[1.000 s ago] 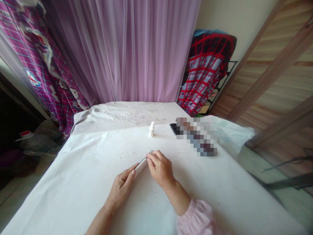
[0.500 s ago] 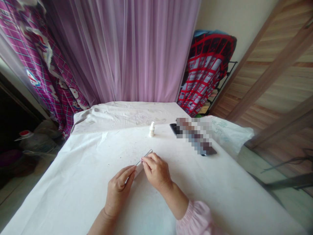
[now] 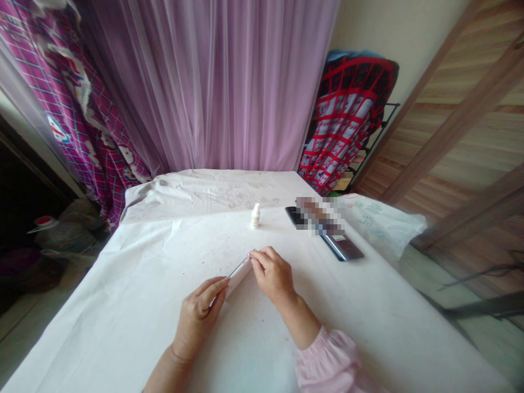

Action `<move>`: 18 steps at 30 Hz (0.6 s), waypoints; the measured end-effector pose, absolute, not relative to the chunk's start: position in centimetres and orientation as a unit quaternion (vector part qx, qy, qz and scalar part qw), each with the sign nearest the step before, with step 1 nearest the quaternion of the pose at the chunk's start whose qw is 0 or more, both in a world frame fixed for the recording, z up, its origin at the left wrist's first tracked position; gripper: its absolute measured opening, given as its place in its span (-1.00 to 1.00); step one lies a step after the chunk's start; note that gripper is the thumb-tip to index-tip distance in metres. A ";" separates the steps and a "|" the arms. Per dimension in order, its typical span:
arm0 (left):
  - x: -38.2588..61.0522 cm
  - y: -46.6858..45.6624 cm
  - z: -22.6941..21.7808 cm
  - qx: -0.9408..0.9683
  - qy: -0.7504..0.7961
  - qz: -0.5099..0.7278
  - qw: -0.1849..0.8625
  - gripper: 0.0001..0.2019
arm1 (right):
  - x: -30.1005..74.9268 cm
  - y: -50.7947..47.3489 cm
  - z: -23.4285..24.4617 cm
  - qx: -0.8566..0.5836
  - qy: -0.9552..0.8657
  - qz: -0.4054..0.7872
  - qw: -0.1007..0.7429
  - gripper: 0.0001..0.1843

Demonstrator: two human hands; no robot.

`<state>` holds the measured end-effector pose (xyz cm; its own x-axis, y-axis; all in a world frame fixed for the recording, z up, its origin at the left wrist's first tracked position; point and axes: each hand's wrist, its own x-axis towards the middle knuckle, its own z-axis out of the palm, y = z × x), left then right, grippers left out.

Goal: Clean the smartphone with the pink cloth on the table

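Note:
My left hand [image 3: 201,311] grips the near end of a slim phone [image 3: 238,278], which is tilted on its edge over the white tablecloth. A pale face and a dark narrow side of it show. At its far end, my right hand [image 3: 275,277] has thumb and fingers pinched together against that side. A tiny pale, pinkish bit shows at those fingertips, too small to name. Beyond the hands a small white bottle [image 3: 256,217] stands upright.
Dark, glossy phone-like slabs [image 3: 347,251] lie at the right, partly blurred by pixels. A pale plastic bag [image 3: 388,221] rests at the table's right edge. Purple curtains [image 3: 229,87] hang behind the white-covered table [image 3: 123,311]. A large clear jug [image 3: 61,234] is low at the left.
My right hand has slid away from my left hand, up along the phone's side to its far end. My left hand keeps its grip, nearly still.

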<state>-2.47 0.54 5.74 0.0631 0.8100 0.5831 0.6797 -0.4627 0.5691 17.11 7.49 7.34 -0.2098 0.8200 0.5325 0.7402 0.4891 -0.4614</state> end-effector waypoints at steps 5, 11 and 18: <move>-2.3 0.5 5.7 0.728 0.503 0.460 0.072 -0.79 | 17.7 8.2 7.1 -0.516 -0.764 0.042 0.386 -0.77; -2.3 0.4 5.7 0.729 0.506 0.455 0.080 -0.80 | 17.2 7.4 7.3 -0.500 -0.774 0.055 0.384 -0.76; -2.4 0.5 5.5 0.730 0.504 0.457 0.066 -0.82 | 15.6 5.4 7.5 -0.445 -0.804 0.067 0.389 -0.75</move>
